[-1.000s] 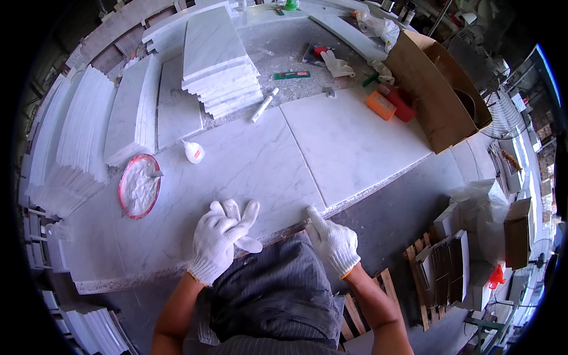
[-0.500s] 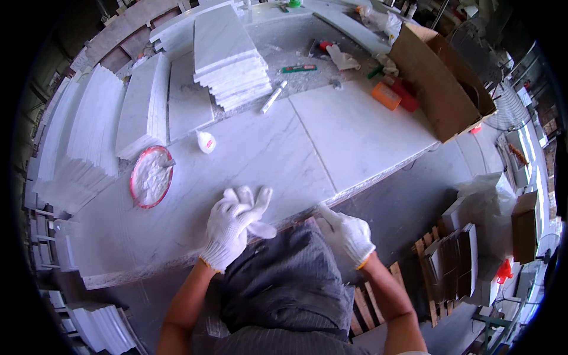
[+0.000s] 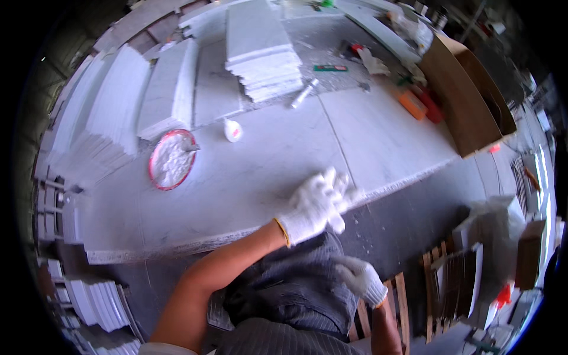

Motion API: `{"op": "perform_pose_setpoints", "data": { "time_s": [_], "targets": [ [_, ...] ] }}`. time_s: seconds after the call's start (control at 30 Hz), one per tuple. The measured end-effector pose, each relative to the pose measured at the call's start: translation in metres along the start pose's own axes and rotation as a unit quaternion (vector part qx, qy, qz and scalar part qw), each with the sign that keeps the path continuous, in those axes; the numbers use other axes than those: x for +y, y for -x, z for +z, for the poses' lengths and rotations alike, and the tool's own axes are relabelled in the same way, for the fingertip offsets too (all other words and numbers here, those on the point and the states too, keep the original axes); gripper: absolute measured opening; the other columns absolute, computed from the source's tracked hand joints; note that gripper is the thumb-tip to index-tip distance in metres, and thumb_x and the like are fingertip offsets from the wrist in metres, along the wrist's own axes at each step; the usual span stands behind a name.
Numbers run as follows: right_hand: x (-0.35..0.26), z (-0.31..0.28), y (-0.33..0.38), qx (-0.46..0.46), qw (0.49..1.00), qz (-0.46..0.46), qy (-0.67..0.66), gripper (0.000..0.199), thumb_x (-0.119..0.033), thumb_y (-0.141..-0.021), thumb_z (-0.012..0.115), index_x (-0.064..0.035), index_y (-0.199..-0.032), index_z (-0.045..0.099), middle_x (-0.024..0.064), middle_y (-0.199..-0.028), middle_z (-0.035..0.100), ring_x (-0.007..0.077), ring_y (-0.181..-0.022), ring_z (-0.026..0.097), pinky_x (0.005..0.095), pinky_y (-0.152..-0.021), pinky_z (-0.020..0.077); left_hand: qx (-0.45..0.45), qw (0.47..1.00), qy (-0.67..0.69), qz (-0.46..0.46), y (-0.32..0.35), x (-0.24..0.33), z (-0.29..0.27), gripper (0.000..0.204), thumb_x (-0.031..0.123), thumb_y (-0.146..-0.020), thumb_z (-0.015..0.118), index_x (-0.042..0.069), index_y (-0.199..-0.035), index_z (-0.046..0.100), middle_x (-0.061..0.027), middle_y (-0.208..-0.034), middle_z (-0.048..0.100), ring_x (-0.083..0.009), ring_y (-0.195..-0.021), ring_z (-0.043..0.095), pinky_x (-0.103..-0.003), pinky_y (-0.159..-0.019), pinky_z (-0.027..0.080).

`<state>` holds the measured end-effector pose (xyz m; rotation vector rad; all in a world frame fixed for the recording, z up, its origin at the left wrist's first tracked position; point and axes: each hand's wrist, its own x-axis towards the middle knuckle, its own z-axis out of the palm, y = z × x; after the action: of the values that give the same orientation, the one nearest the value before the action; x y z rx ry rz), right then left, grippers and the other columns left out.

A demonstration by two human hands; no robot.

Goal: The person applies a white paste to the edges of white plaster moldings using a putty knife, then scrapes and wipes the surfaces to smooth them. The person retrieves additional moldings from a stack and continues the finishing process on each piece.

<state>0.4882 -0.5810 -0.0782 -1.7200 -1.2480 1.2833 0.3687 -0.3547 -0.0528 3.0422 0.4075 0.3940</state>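
Note:
My left hand wears a white knit glove. It is over the front edge of a white marble slab, fingers spread and slightly blurred, and appears to hold nothing. My right hand, gloved the same way, is down beside the dark striped apron. Its fingertips lie against the cloth, and how far they are bent does not show. Left on the slab stands a red-rimmed bowl of white paste with a scraper-like tool in it. A small white bottle is beside it.
Stacked marble slabs stand at the back and left. A white tube, a green strip-shaped item and an orange box lie farther back. An open cardboard box is at right. Wooden pallets stand below.
My left hand has moved right along the slab's front edge. My right hand has dropped from that edge to the side of the apron. The whole view has shifted slightly.

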Motion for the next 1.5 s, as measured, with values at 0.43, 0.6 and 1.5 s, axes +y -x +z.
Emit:
{"op": "perform_pose_setpoints", "data": {
  "time_s": [0.43, 0.6, 1.5],
  "targets": [
    [-0.098, -0.042, -0.089, 0.035, 0.990, -0.080, -0.108, 0.018, -0.015, -0.096, 0.064, 0.0009, -0.102, 0.066, 0.0037, -0.081, 0.065, 0.0082, -0.070, 0.059, 0.0248, -0.061, 0.0496, 0.159, 0.968, 0.078, -0.176, 0.137, -0.030, -0.063, 0.024, 0.008, -0.082, 0.060, 0.015, -0.102, 0.072, -0.0032, -0.102, 0.068, -0.0274, -0.100, 0.062, -0.044, -0.092, 0.049],
    [-0.148, -0.004, -0.172, 0.073, 0.969, -0.234, 0.036, 0.014, -0.012, -0.091, 0.067, -0.0042, -0.103, 0.065, 0.0096, -0.083, 0.066, 0.0168, -0.068, 0.064, 0.0298, -0.063, 0.0516, 0.181, 0.965, -0.007, -0.189, 0.170, -0.039, -0.041, 0.043, 0.012, -0.078, 0.059, 0.014, -0.119, 0.067, -0.0019, -0.104, 0.062, -0.0234, -0.099, 0.058, -0.043, -0.094, 0.048],
    [-0.064, -0.016, -0.122, 0.398, 0.915, -0.060, 0.022, 0.026, -0.005, -0.095, 0.061, 0.0008, -0.119, 0.067, 0.0022, -0.091, 0.067, 0.0055, -0.066, 0.053, 0.0210, -0.058, 0.0445, 0.236, 0.948, -0.011, -0.211, 0.170, -0.039, -0.022, 0.030, 0.009, -0.083, 0.059, 0.012, -0.112, 0.067, -0.0049, -0.111, 0.062, -0.0261, -0.100, 0.059, -0.046, -0.092, 0.048]
  ]
}}
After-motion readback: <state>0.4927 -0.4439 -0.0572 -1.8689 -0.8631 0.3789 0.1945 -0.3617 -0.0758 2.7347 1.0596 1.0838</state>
